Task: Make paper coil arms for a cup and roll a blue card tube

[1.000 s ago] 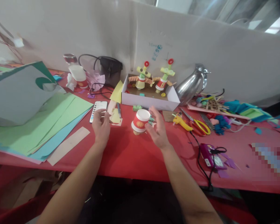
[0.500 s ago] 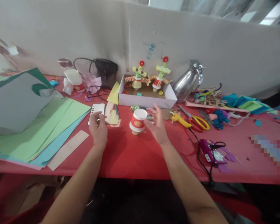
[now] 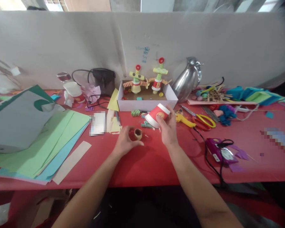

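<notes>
My right hand [image 3: 168, 126] grips a red and white paper cup [image 3: 158, 114], tilted above the red table [image 3: 144, 167]. Beside a short brown cardboard ring [image 3: 138, 134] on the table, my left hand [image 3: 128, 141] is open, thumb and fingers apart around its near side. Whether the fingers touch the ring I cannot tell. Behind the ring lie a green folded-paper spring [image 3: 135, 112] and a dark teal paper spring [image 3: 147, 125], partly under the cup.
A white box [image 3: 147, 105] at the back holds two paper-cup figures. Right of it are a steel jug [image 3: 185, 79], a yellow glue gun [image 3: 185, 120], scissors [image 3: 205, 120] and a purple device [image 3: 219, 152] with a black cable. Coloured paper sheets [image 3: 47, 142] cover the left side.
My right hand has taken hold of the cup and lifted it off the cardboard ring, tilting it. My left hand has moved right, from near the phone to the ring.
</notes>
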Available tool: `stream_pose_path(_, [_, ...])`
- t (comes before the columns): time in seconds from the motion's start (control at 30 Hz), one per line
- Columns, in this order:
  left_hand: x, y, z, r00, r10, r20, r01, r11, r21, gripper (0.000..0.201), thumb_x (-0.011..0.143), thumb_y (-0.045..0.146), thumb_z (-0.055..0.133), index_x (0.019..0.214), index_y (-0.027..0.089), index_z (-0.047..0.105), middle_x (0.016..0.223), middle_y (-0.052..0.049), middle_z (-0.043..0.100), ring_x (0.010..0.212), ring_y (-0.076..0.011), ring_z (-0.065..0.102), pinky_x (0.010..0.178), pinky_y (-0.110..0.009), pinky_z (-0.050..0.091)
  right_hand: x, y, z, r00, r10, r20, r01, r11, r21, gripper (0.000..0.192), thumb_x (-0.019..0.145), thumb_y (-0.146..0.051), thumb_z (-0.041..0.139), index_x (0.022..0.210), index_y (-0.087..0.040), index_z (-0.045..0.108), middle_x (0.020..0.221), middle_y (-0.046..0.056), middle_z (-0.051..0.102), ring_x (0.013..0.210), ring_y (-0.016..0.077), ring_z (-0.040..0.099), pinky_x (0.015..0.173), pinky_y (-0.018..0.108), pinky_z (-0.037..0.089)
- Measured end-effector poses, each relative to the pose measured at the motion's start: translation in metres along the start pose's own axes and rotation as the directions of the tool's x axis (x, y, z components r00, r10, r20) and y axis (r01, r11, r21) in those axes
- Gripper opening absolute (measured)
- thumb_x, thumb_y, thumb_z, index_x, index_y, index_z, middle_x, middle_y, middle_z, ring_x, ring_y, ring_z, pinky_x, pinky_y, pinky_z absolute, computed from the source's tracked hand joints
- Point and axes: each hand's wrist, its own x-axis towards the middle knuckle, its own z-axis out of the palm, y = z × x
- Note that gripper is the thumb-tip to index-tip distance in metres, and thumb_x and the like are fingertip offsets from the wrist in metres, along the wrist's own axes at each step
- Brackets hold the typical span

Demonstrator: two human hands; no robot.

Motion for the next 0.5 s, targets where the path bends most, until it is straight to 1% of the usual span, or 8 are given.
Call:
stream_pose_path(0.07, [0.002, 0.003, 0.01, 0.999, 0.038, 0.036, -0.041, 0.996, 0.085, 0.053, 0.052, 0.038, 0.089, 0.093, 0.021, 0.06, 0.096, -0.006, 0.066, 0.093, -0.0252, 0.061, 0.083, -0.041, 0.049, -0.003, -0.001, 0.003, 1.0, 0.008, 0.003, -0.008, 0.999, 0.033, 0.067, 0.079, -0.043, 0.074, 0.139, -0.037, 0.042, 0.124, 0.004, 0.058, 0.106, 0.0212, 0.061, 0.094, 0.041, 0.054])
stream_pose_path(0.13, [0.004, 0.003, 0.013, 0.996, 0.04, 0.078, -0.049, 0.993, 0.109, 0.036, 0.063, 0.034, 0.083, 0.088, 0.021, 0.061, 0.089, -0.004, 0.066, 0.084, -0.022, 0.061, 0.078, -0.038, 0.049, -0.005, -0.002, 0.005, 1.0, 0.023, 0.007, -0.024, 0.998, 0.054, 0.065, 0.077, -0.041, 0.076, 0.135, -0.036, 0.046, 0.123, 0.004, 0.059, 0.107, 0.0208, 0.061, 0.095, 0.04, 0.053])
stream_pose_path(0.2, [0.004, 0.002, 0.011, 0.992, 0.02, 0.121, -0.026, 0.998, 0.055, 0.027, 0.072, 0.029, 0.075, 0.095, 0.021, 0.062, 0.091, -0.004, 0.068, 0.081, -0.0199, 0.062, 0.075, -0.036, 0.05, -0.006, -0.002, 0.005, 0.999, 0.041, 0.009, -0.041, 0.997, 0.07, 0.063, 0.077, -0.041, 0.077, 0.133, -0.036, 0.048, 0.123, 0.003, 0.059, 0.107, 0.0207, 0.061, 0.095, 0.039, 0.053])
stream_pose_path(0.27, [0.003, -0.001, 0.006, 0.982, 0.026, 0.187, -0.012, 0.997, -0.076, 0.043, 0.077, 0.025, 0.068, 0.118, 0.021, 0.058, 0.101, -0.006, 0.07, 0.087, -0.0196, 0.065, 0.081, -0.037, 0.052, -0.007, -0.002, 0.005, 0.999, 0.048, 0.021, -0.05, 0.996, 0.074, 0.062, 0.077, -0.04, 0.077, 0.132, -0.036, 0.048, 0.123, 0.003, 0.059, 0.106, 0.0207, 0.061, 0.094, 0.04, 0.053])
stream_pose_path(0.33, [0.002, -0.004, 0.004, 0.971, 0.066, 0.23, -0.023, 0.983, -0.184, 0.067, 0.076, 0.023, 0.068, 0.138, 0.024, 0.044, 0.116, -0.008, 0.068, 0.102, -0.0216, 0.065, 0.091, -0.039, 0.05, -0.008, -0.002, 0.005, 0.998, 0.044, 0.048, -0.047, 0.997, 0.059, 0.062, 0.078, -0.04, 0.075, 0.133, -0.036, 0.047, 0.123, 0.004, 0.059, 0.107, 0.0212, 0.061, 0.094, 0.041, 0.053])
stream_pose_path(0.4, [0.001, -0.007, 0.005, 0.971, 0.088, 0.223, -0.048, 0.982, -0.18, 0.084, 0.07, 0.026, 0.076, 0.144, 0.025, 0.037, 0.126, -0.01, 0.064, 0.114, -0.0257, 0.061, 0.096, -0.042, 0.048, -0.009, -0.002, 0.006, 0.996, 0.044, 0.083, -0.046, 0.999, 0.027, 0.063, 0.079, -0.041, 0.075, 0.135, -0.036, 0.046, 0.125, 0.005, 0.058, 0.109, 0.0224, 0.06, 0.095, 0.042, 0.052])
stream_pose_path(0.43, [0.001, -0.007, 0.006, 0.976, 0.077, 0.205, -0.047, 0.988, -0.148, 0.088, 0.067, 0.027, 0.079, 0.144, 0.025, 0.037, 0.127, -0.011, 0.063, 0.114, -0.0273, 0.061, 0.096, -0.044, 0.048, -0.01, -0.003, 0.006, 0.994, 0.046, 0.102, -0.047, 0.999, 0.013, 0.064, 0.079, -0.041, 0.074, 0.135, -0.035, 0.045, 0.126, 0.005, 0.058, 0.11, 0.023, 0.06, 0.096, 0.043, 0.052])
stream_pose_path(0.5, [0.001, -0.008, 0.01, 0.984, 0.031, 0.176, -0.013, 0.995, -0.098, 0.087, 0.066, 0.029, 0.081, 0.142, 0.025, 0.039, 0.119, -0.01, 0.066, 0.106, -0.0273, 0.064, 0.091, -0.044, 0.05, -0.012, -0.003, 0.008, 0.99, 0.048, 0.135, -0.048, 0.999, -0.002, 0.065, 0.08, -0.041, 0.074, 0.136, -0.034, 0.043, 0.129, 0.006, 0.057, 0.111, 0.0237, 0.06, 0.097, 0.044, 0.051])
